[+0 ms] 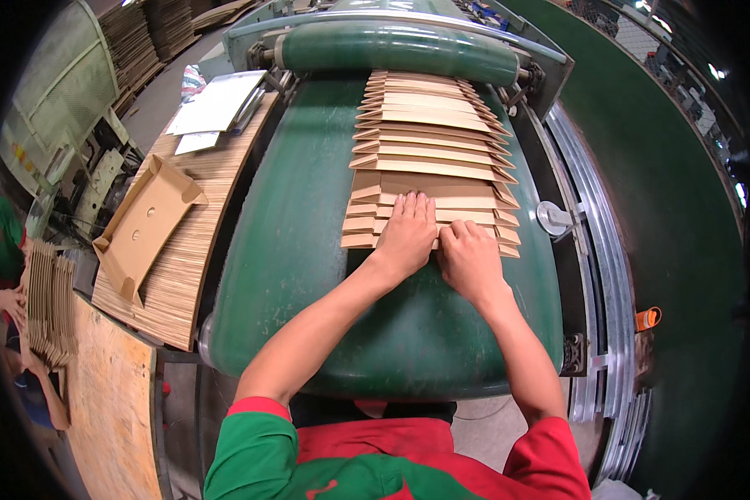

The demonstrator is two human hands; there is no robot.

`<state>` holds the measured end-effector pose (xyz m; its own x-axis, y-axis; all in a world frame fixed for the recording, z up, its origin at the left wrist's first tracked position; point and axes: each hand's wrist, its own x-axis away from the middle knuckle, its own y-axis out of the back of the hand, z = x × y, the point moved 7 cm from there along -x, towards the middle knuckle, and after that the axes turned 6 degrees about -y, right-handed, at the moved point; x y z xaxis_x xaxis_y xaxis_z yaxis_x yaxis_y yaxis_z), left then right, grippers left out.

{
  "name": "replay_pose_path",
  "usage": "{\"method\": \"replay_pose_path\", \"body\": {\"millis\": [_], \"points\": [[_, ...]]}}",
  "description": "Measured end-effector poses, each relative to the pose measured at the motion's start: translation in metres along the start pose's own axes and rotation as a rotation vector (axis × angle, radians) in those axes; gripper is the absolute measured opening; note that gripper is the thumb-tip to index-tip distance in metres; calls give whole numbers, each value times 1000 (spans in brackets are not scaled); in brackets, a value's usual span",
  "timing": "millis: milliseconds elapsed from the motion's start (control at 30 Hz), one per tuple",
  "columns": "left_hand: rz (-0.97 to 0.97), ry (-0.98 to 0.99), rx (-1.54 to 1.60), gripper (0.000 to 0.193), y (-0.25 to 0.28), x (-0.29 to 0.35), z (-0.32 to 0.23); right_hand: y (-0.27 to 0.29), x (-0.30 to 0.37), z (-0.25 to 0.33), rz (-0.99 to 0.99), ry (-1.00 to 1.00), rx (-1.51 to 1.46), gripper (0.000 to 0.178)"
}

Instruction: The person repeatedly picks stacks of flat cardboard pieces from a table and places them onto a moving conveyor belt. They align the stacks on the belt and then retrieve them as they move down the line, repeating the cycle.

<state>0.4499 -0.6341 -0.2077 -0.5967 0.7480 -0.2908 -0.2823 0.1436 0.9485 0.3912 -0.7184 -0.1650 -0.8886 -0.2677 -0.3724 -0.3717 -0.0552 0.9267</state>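
A row of overlapping folded cardboard pieces [433, 137] with creased side flaps lies along the green conveyor belt [296, 217], running from the roller down to my hands. My left hand [407, 232] rests on the nearer pieces, its fingers stretched forward and pressed flat on the brown board. Close beside it on the right, my right hand [472, 257] has its fingers bent over the near edges of the nearest pieces. The thumb side of that hand hides part of the edge it grips.
A green roller [400, 46] spans the belt's far end. Left of the belt, a stack of flat board [192, 200] carries an open cardboard tray [148, 229] and white sheets [217, 104]. A co-worker's hands [12, 308] hold folded cardboard [50, 304]. Metal rails [596, 242] run along the right.
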Motion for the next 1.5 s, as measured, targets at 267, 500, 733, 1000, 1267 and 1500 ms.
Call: {"method": "replay_pose_path", "body": {"millis": [267, 500, 733, 1000, 1267, 1500], "points": [[39, 14, 65, 60, 19, 13, -14, 27, -55, -36, -362, -1, -391, 21], [16, 36, 52, 67, 19, 38, -34, -17, -57, -31, -118, -56, -199, 28], [17, 48, 64, 72, 14, 42, -39, -16, -86, -37, 21, -154, -174, 62], [-31, 21, 70, 63, 24, 39, -33, -31, -97, -19, -94, -207, 20, 52], [6, -3, 51, 66, 36, 49, -44, -4, -120, -33, -55, -6, -73, 65], [-58, 18, 56, 69, 52, 71, -60, -11, -132, -34, 196, 163, -204, 56]]}}
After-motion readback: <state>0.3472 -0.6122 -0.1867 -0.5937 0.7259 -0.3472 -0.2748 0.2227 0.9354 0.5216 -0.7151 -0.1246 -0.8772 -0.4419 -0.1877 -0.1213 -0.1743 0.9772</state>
